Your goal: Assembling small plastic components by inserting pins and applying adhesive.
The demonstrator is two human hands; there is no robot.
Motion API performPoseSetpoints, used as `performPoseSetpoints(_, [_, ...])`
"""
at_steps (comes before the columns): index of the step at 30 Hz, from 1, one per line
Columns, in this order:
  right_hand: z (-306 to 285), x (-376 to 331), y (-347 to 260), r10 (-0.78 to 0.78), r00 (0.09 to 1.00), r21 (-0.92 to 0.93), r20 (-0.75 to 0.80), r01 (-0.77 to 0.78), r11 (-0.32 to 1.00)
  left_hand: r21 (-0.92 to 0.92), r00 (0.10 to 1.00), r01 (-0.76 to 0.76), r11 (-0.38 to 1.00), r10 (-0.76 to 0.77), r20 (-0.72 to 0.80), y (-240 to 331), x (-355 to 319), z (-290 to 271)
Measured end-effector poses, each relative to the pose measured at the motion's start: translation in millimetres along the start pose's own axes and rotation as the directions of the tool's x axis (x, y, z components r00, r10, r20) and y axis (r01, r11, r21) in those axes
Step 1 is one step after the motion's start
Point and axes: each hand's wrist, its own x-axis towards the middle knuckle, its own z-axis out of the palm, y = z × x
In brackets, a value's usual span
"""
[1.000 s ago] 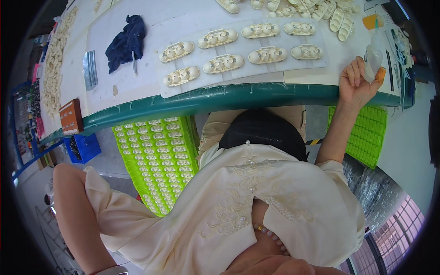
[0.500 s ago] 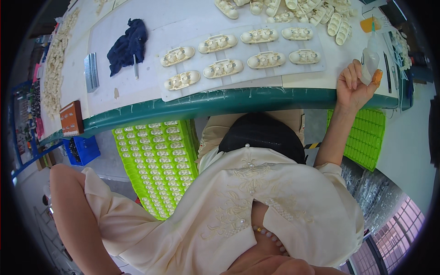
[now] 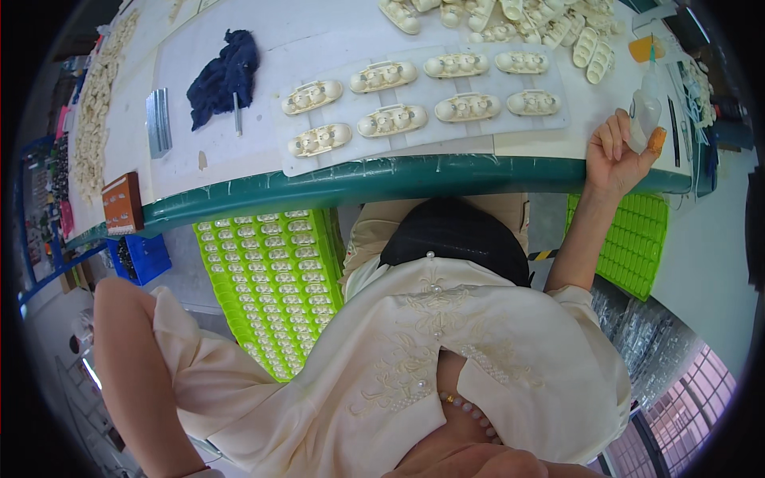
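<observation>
At the table's right end, my right hand (image 3: 617, 155) is closed around a translucent squeeze bottle (image 3: 645, 110) with a thin needle tip pointing away from me. An orange finger cover (image 3: 657, 141) sits on its thumb. To the left of this hand lies a white board (image 3: 343, 161) with two rows of cream oval plastic parts (image 3: 392, 120), each with rounded domes. My left arm (image 3: 131, 350) is bent at the lower left, and its hand is out of the picture.
A heap of similar cream parts (image 3: 550, 20) lies at the far right, near an orange cup (image 3: 642, 49). Left of the board are a dark blue cloth (image 3: 225, 80) and a metal strip (image 3: 158, 123). Filled green trays (image 3: 271, 287) stand below the padded table edge (image 3: 382, 179).
The view has shifted slightly. My left arm at the lower left has moved a little to the right. My right hand keeps its hold on the bottle.
</observation>
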Motion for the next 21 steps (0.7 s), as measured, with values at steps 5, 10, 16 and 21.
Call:
performPoseSetpoints(5, [-3,-2,-7,0.050,0.998,0.028,0.023,-0.051,0.998,0.065,0.995,-0.089,0.994,0.085,0.055,6,20,-20])
performPoseSetpoints(10, [-10,-8,-13,0.075,0.997,0.183,0.006,-0.075,0.980,0.267,0.966,0.258,0.928,-0.257,-0.042,25,-37,9])
performPoseSetpoints(16, [-25,0,-15,0.100,0.995,0.174,-0.015,-0.096,0.980,0.556,-0.068,0.754,0.349,-0.801,0.595,43,-134,-28])
performPoseSetpoints(21, [-14,1,-16,0.046,0.999,0.127,-0.004,-0.045,0.991,0.550,-0.173,0.784,0.288,-0.749,0.639,44,-156,-25])
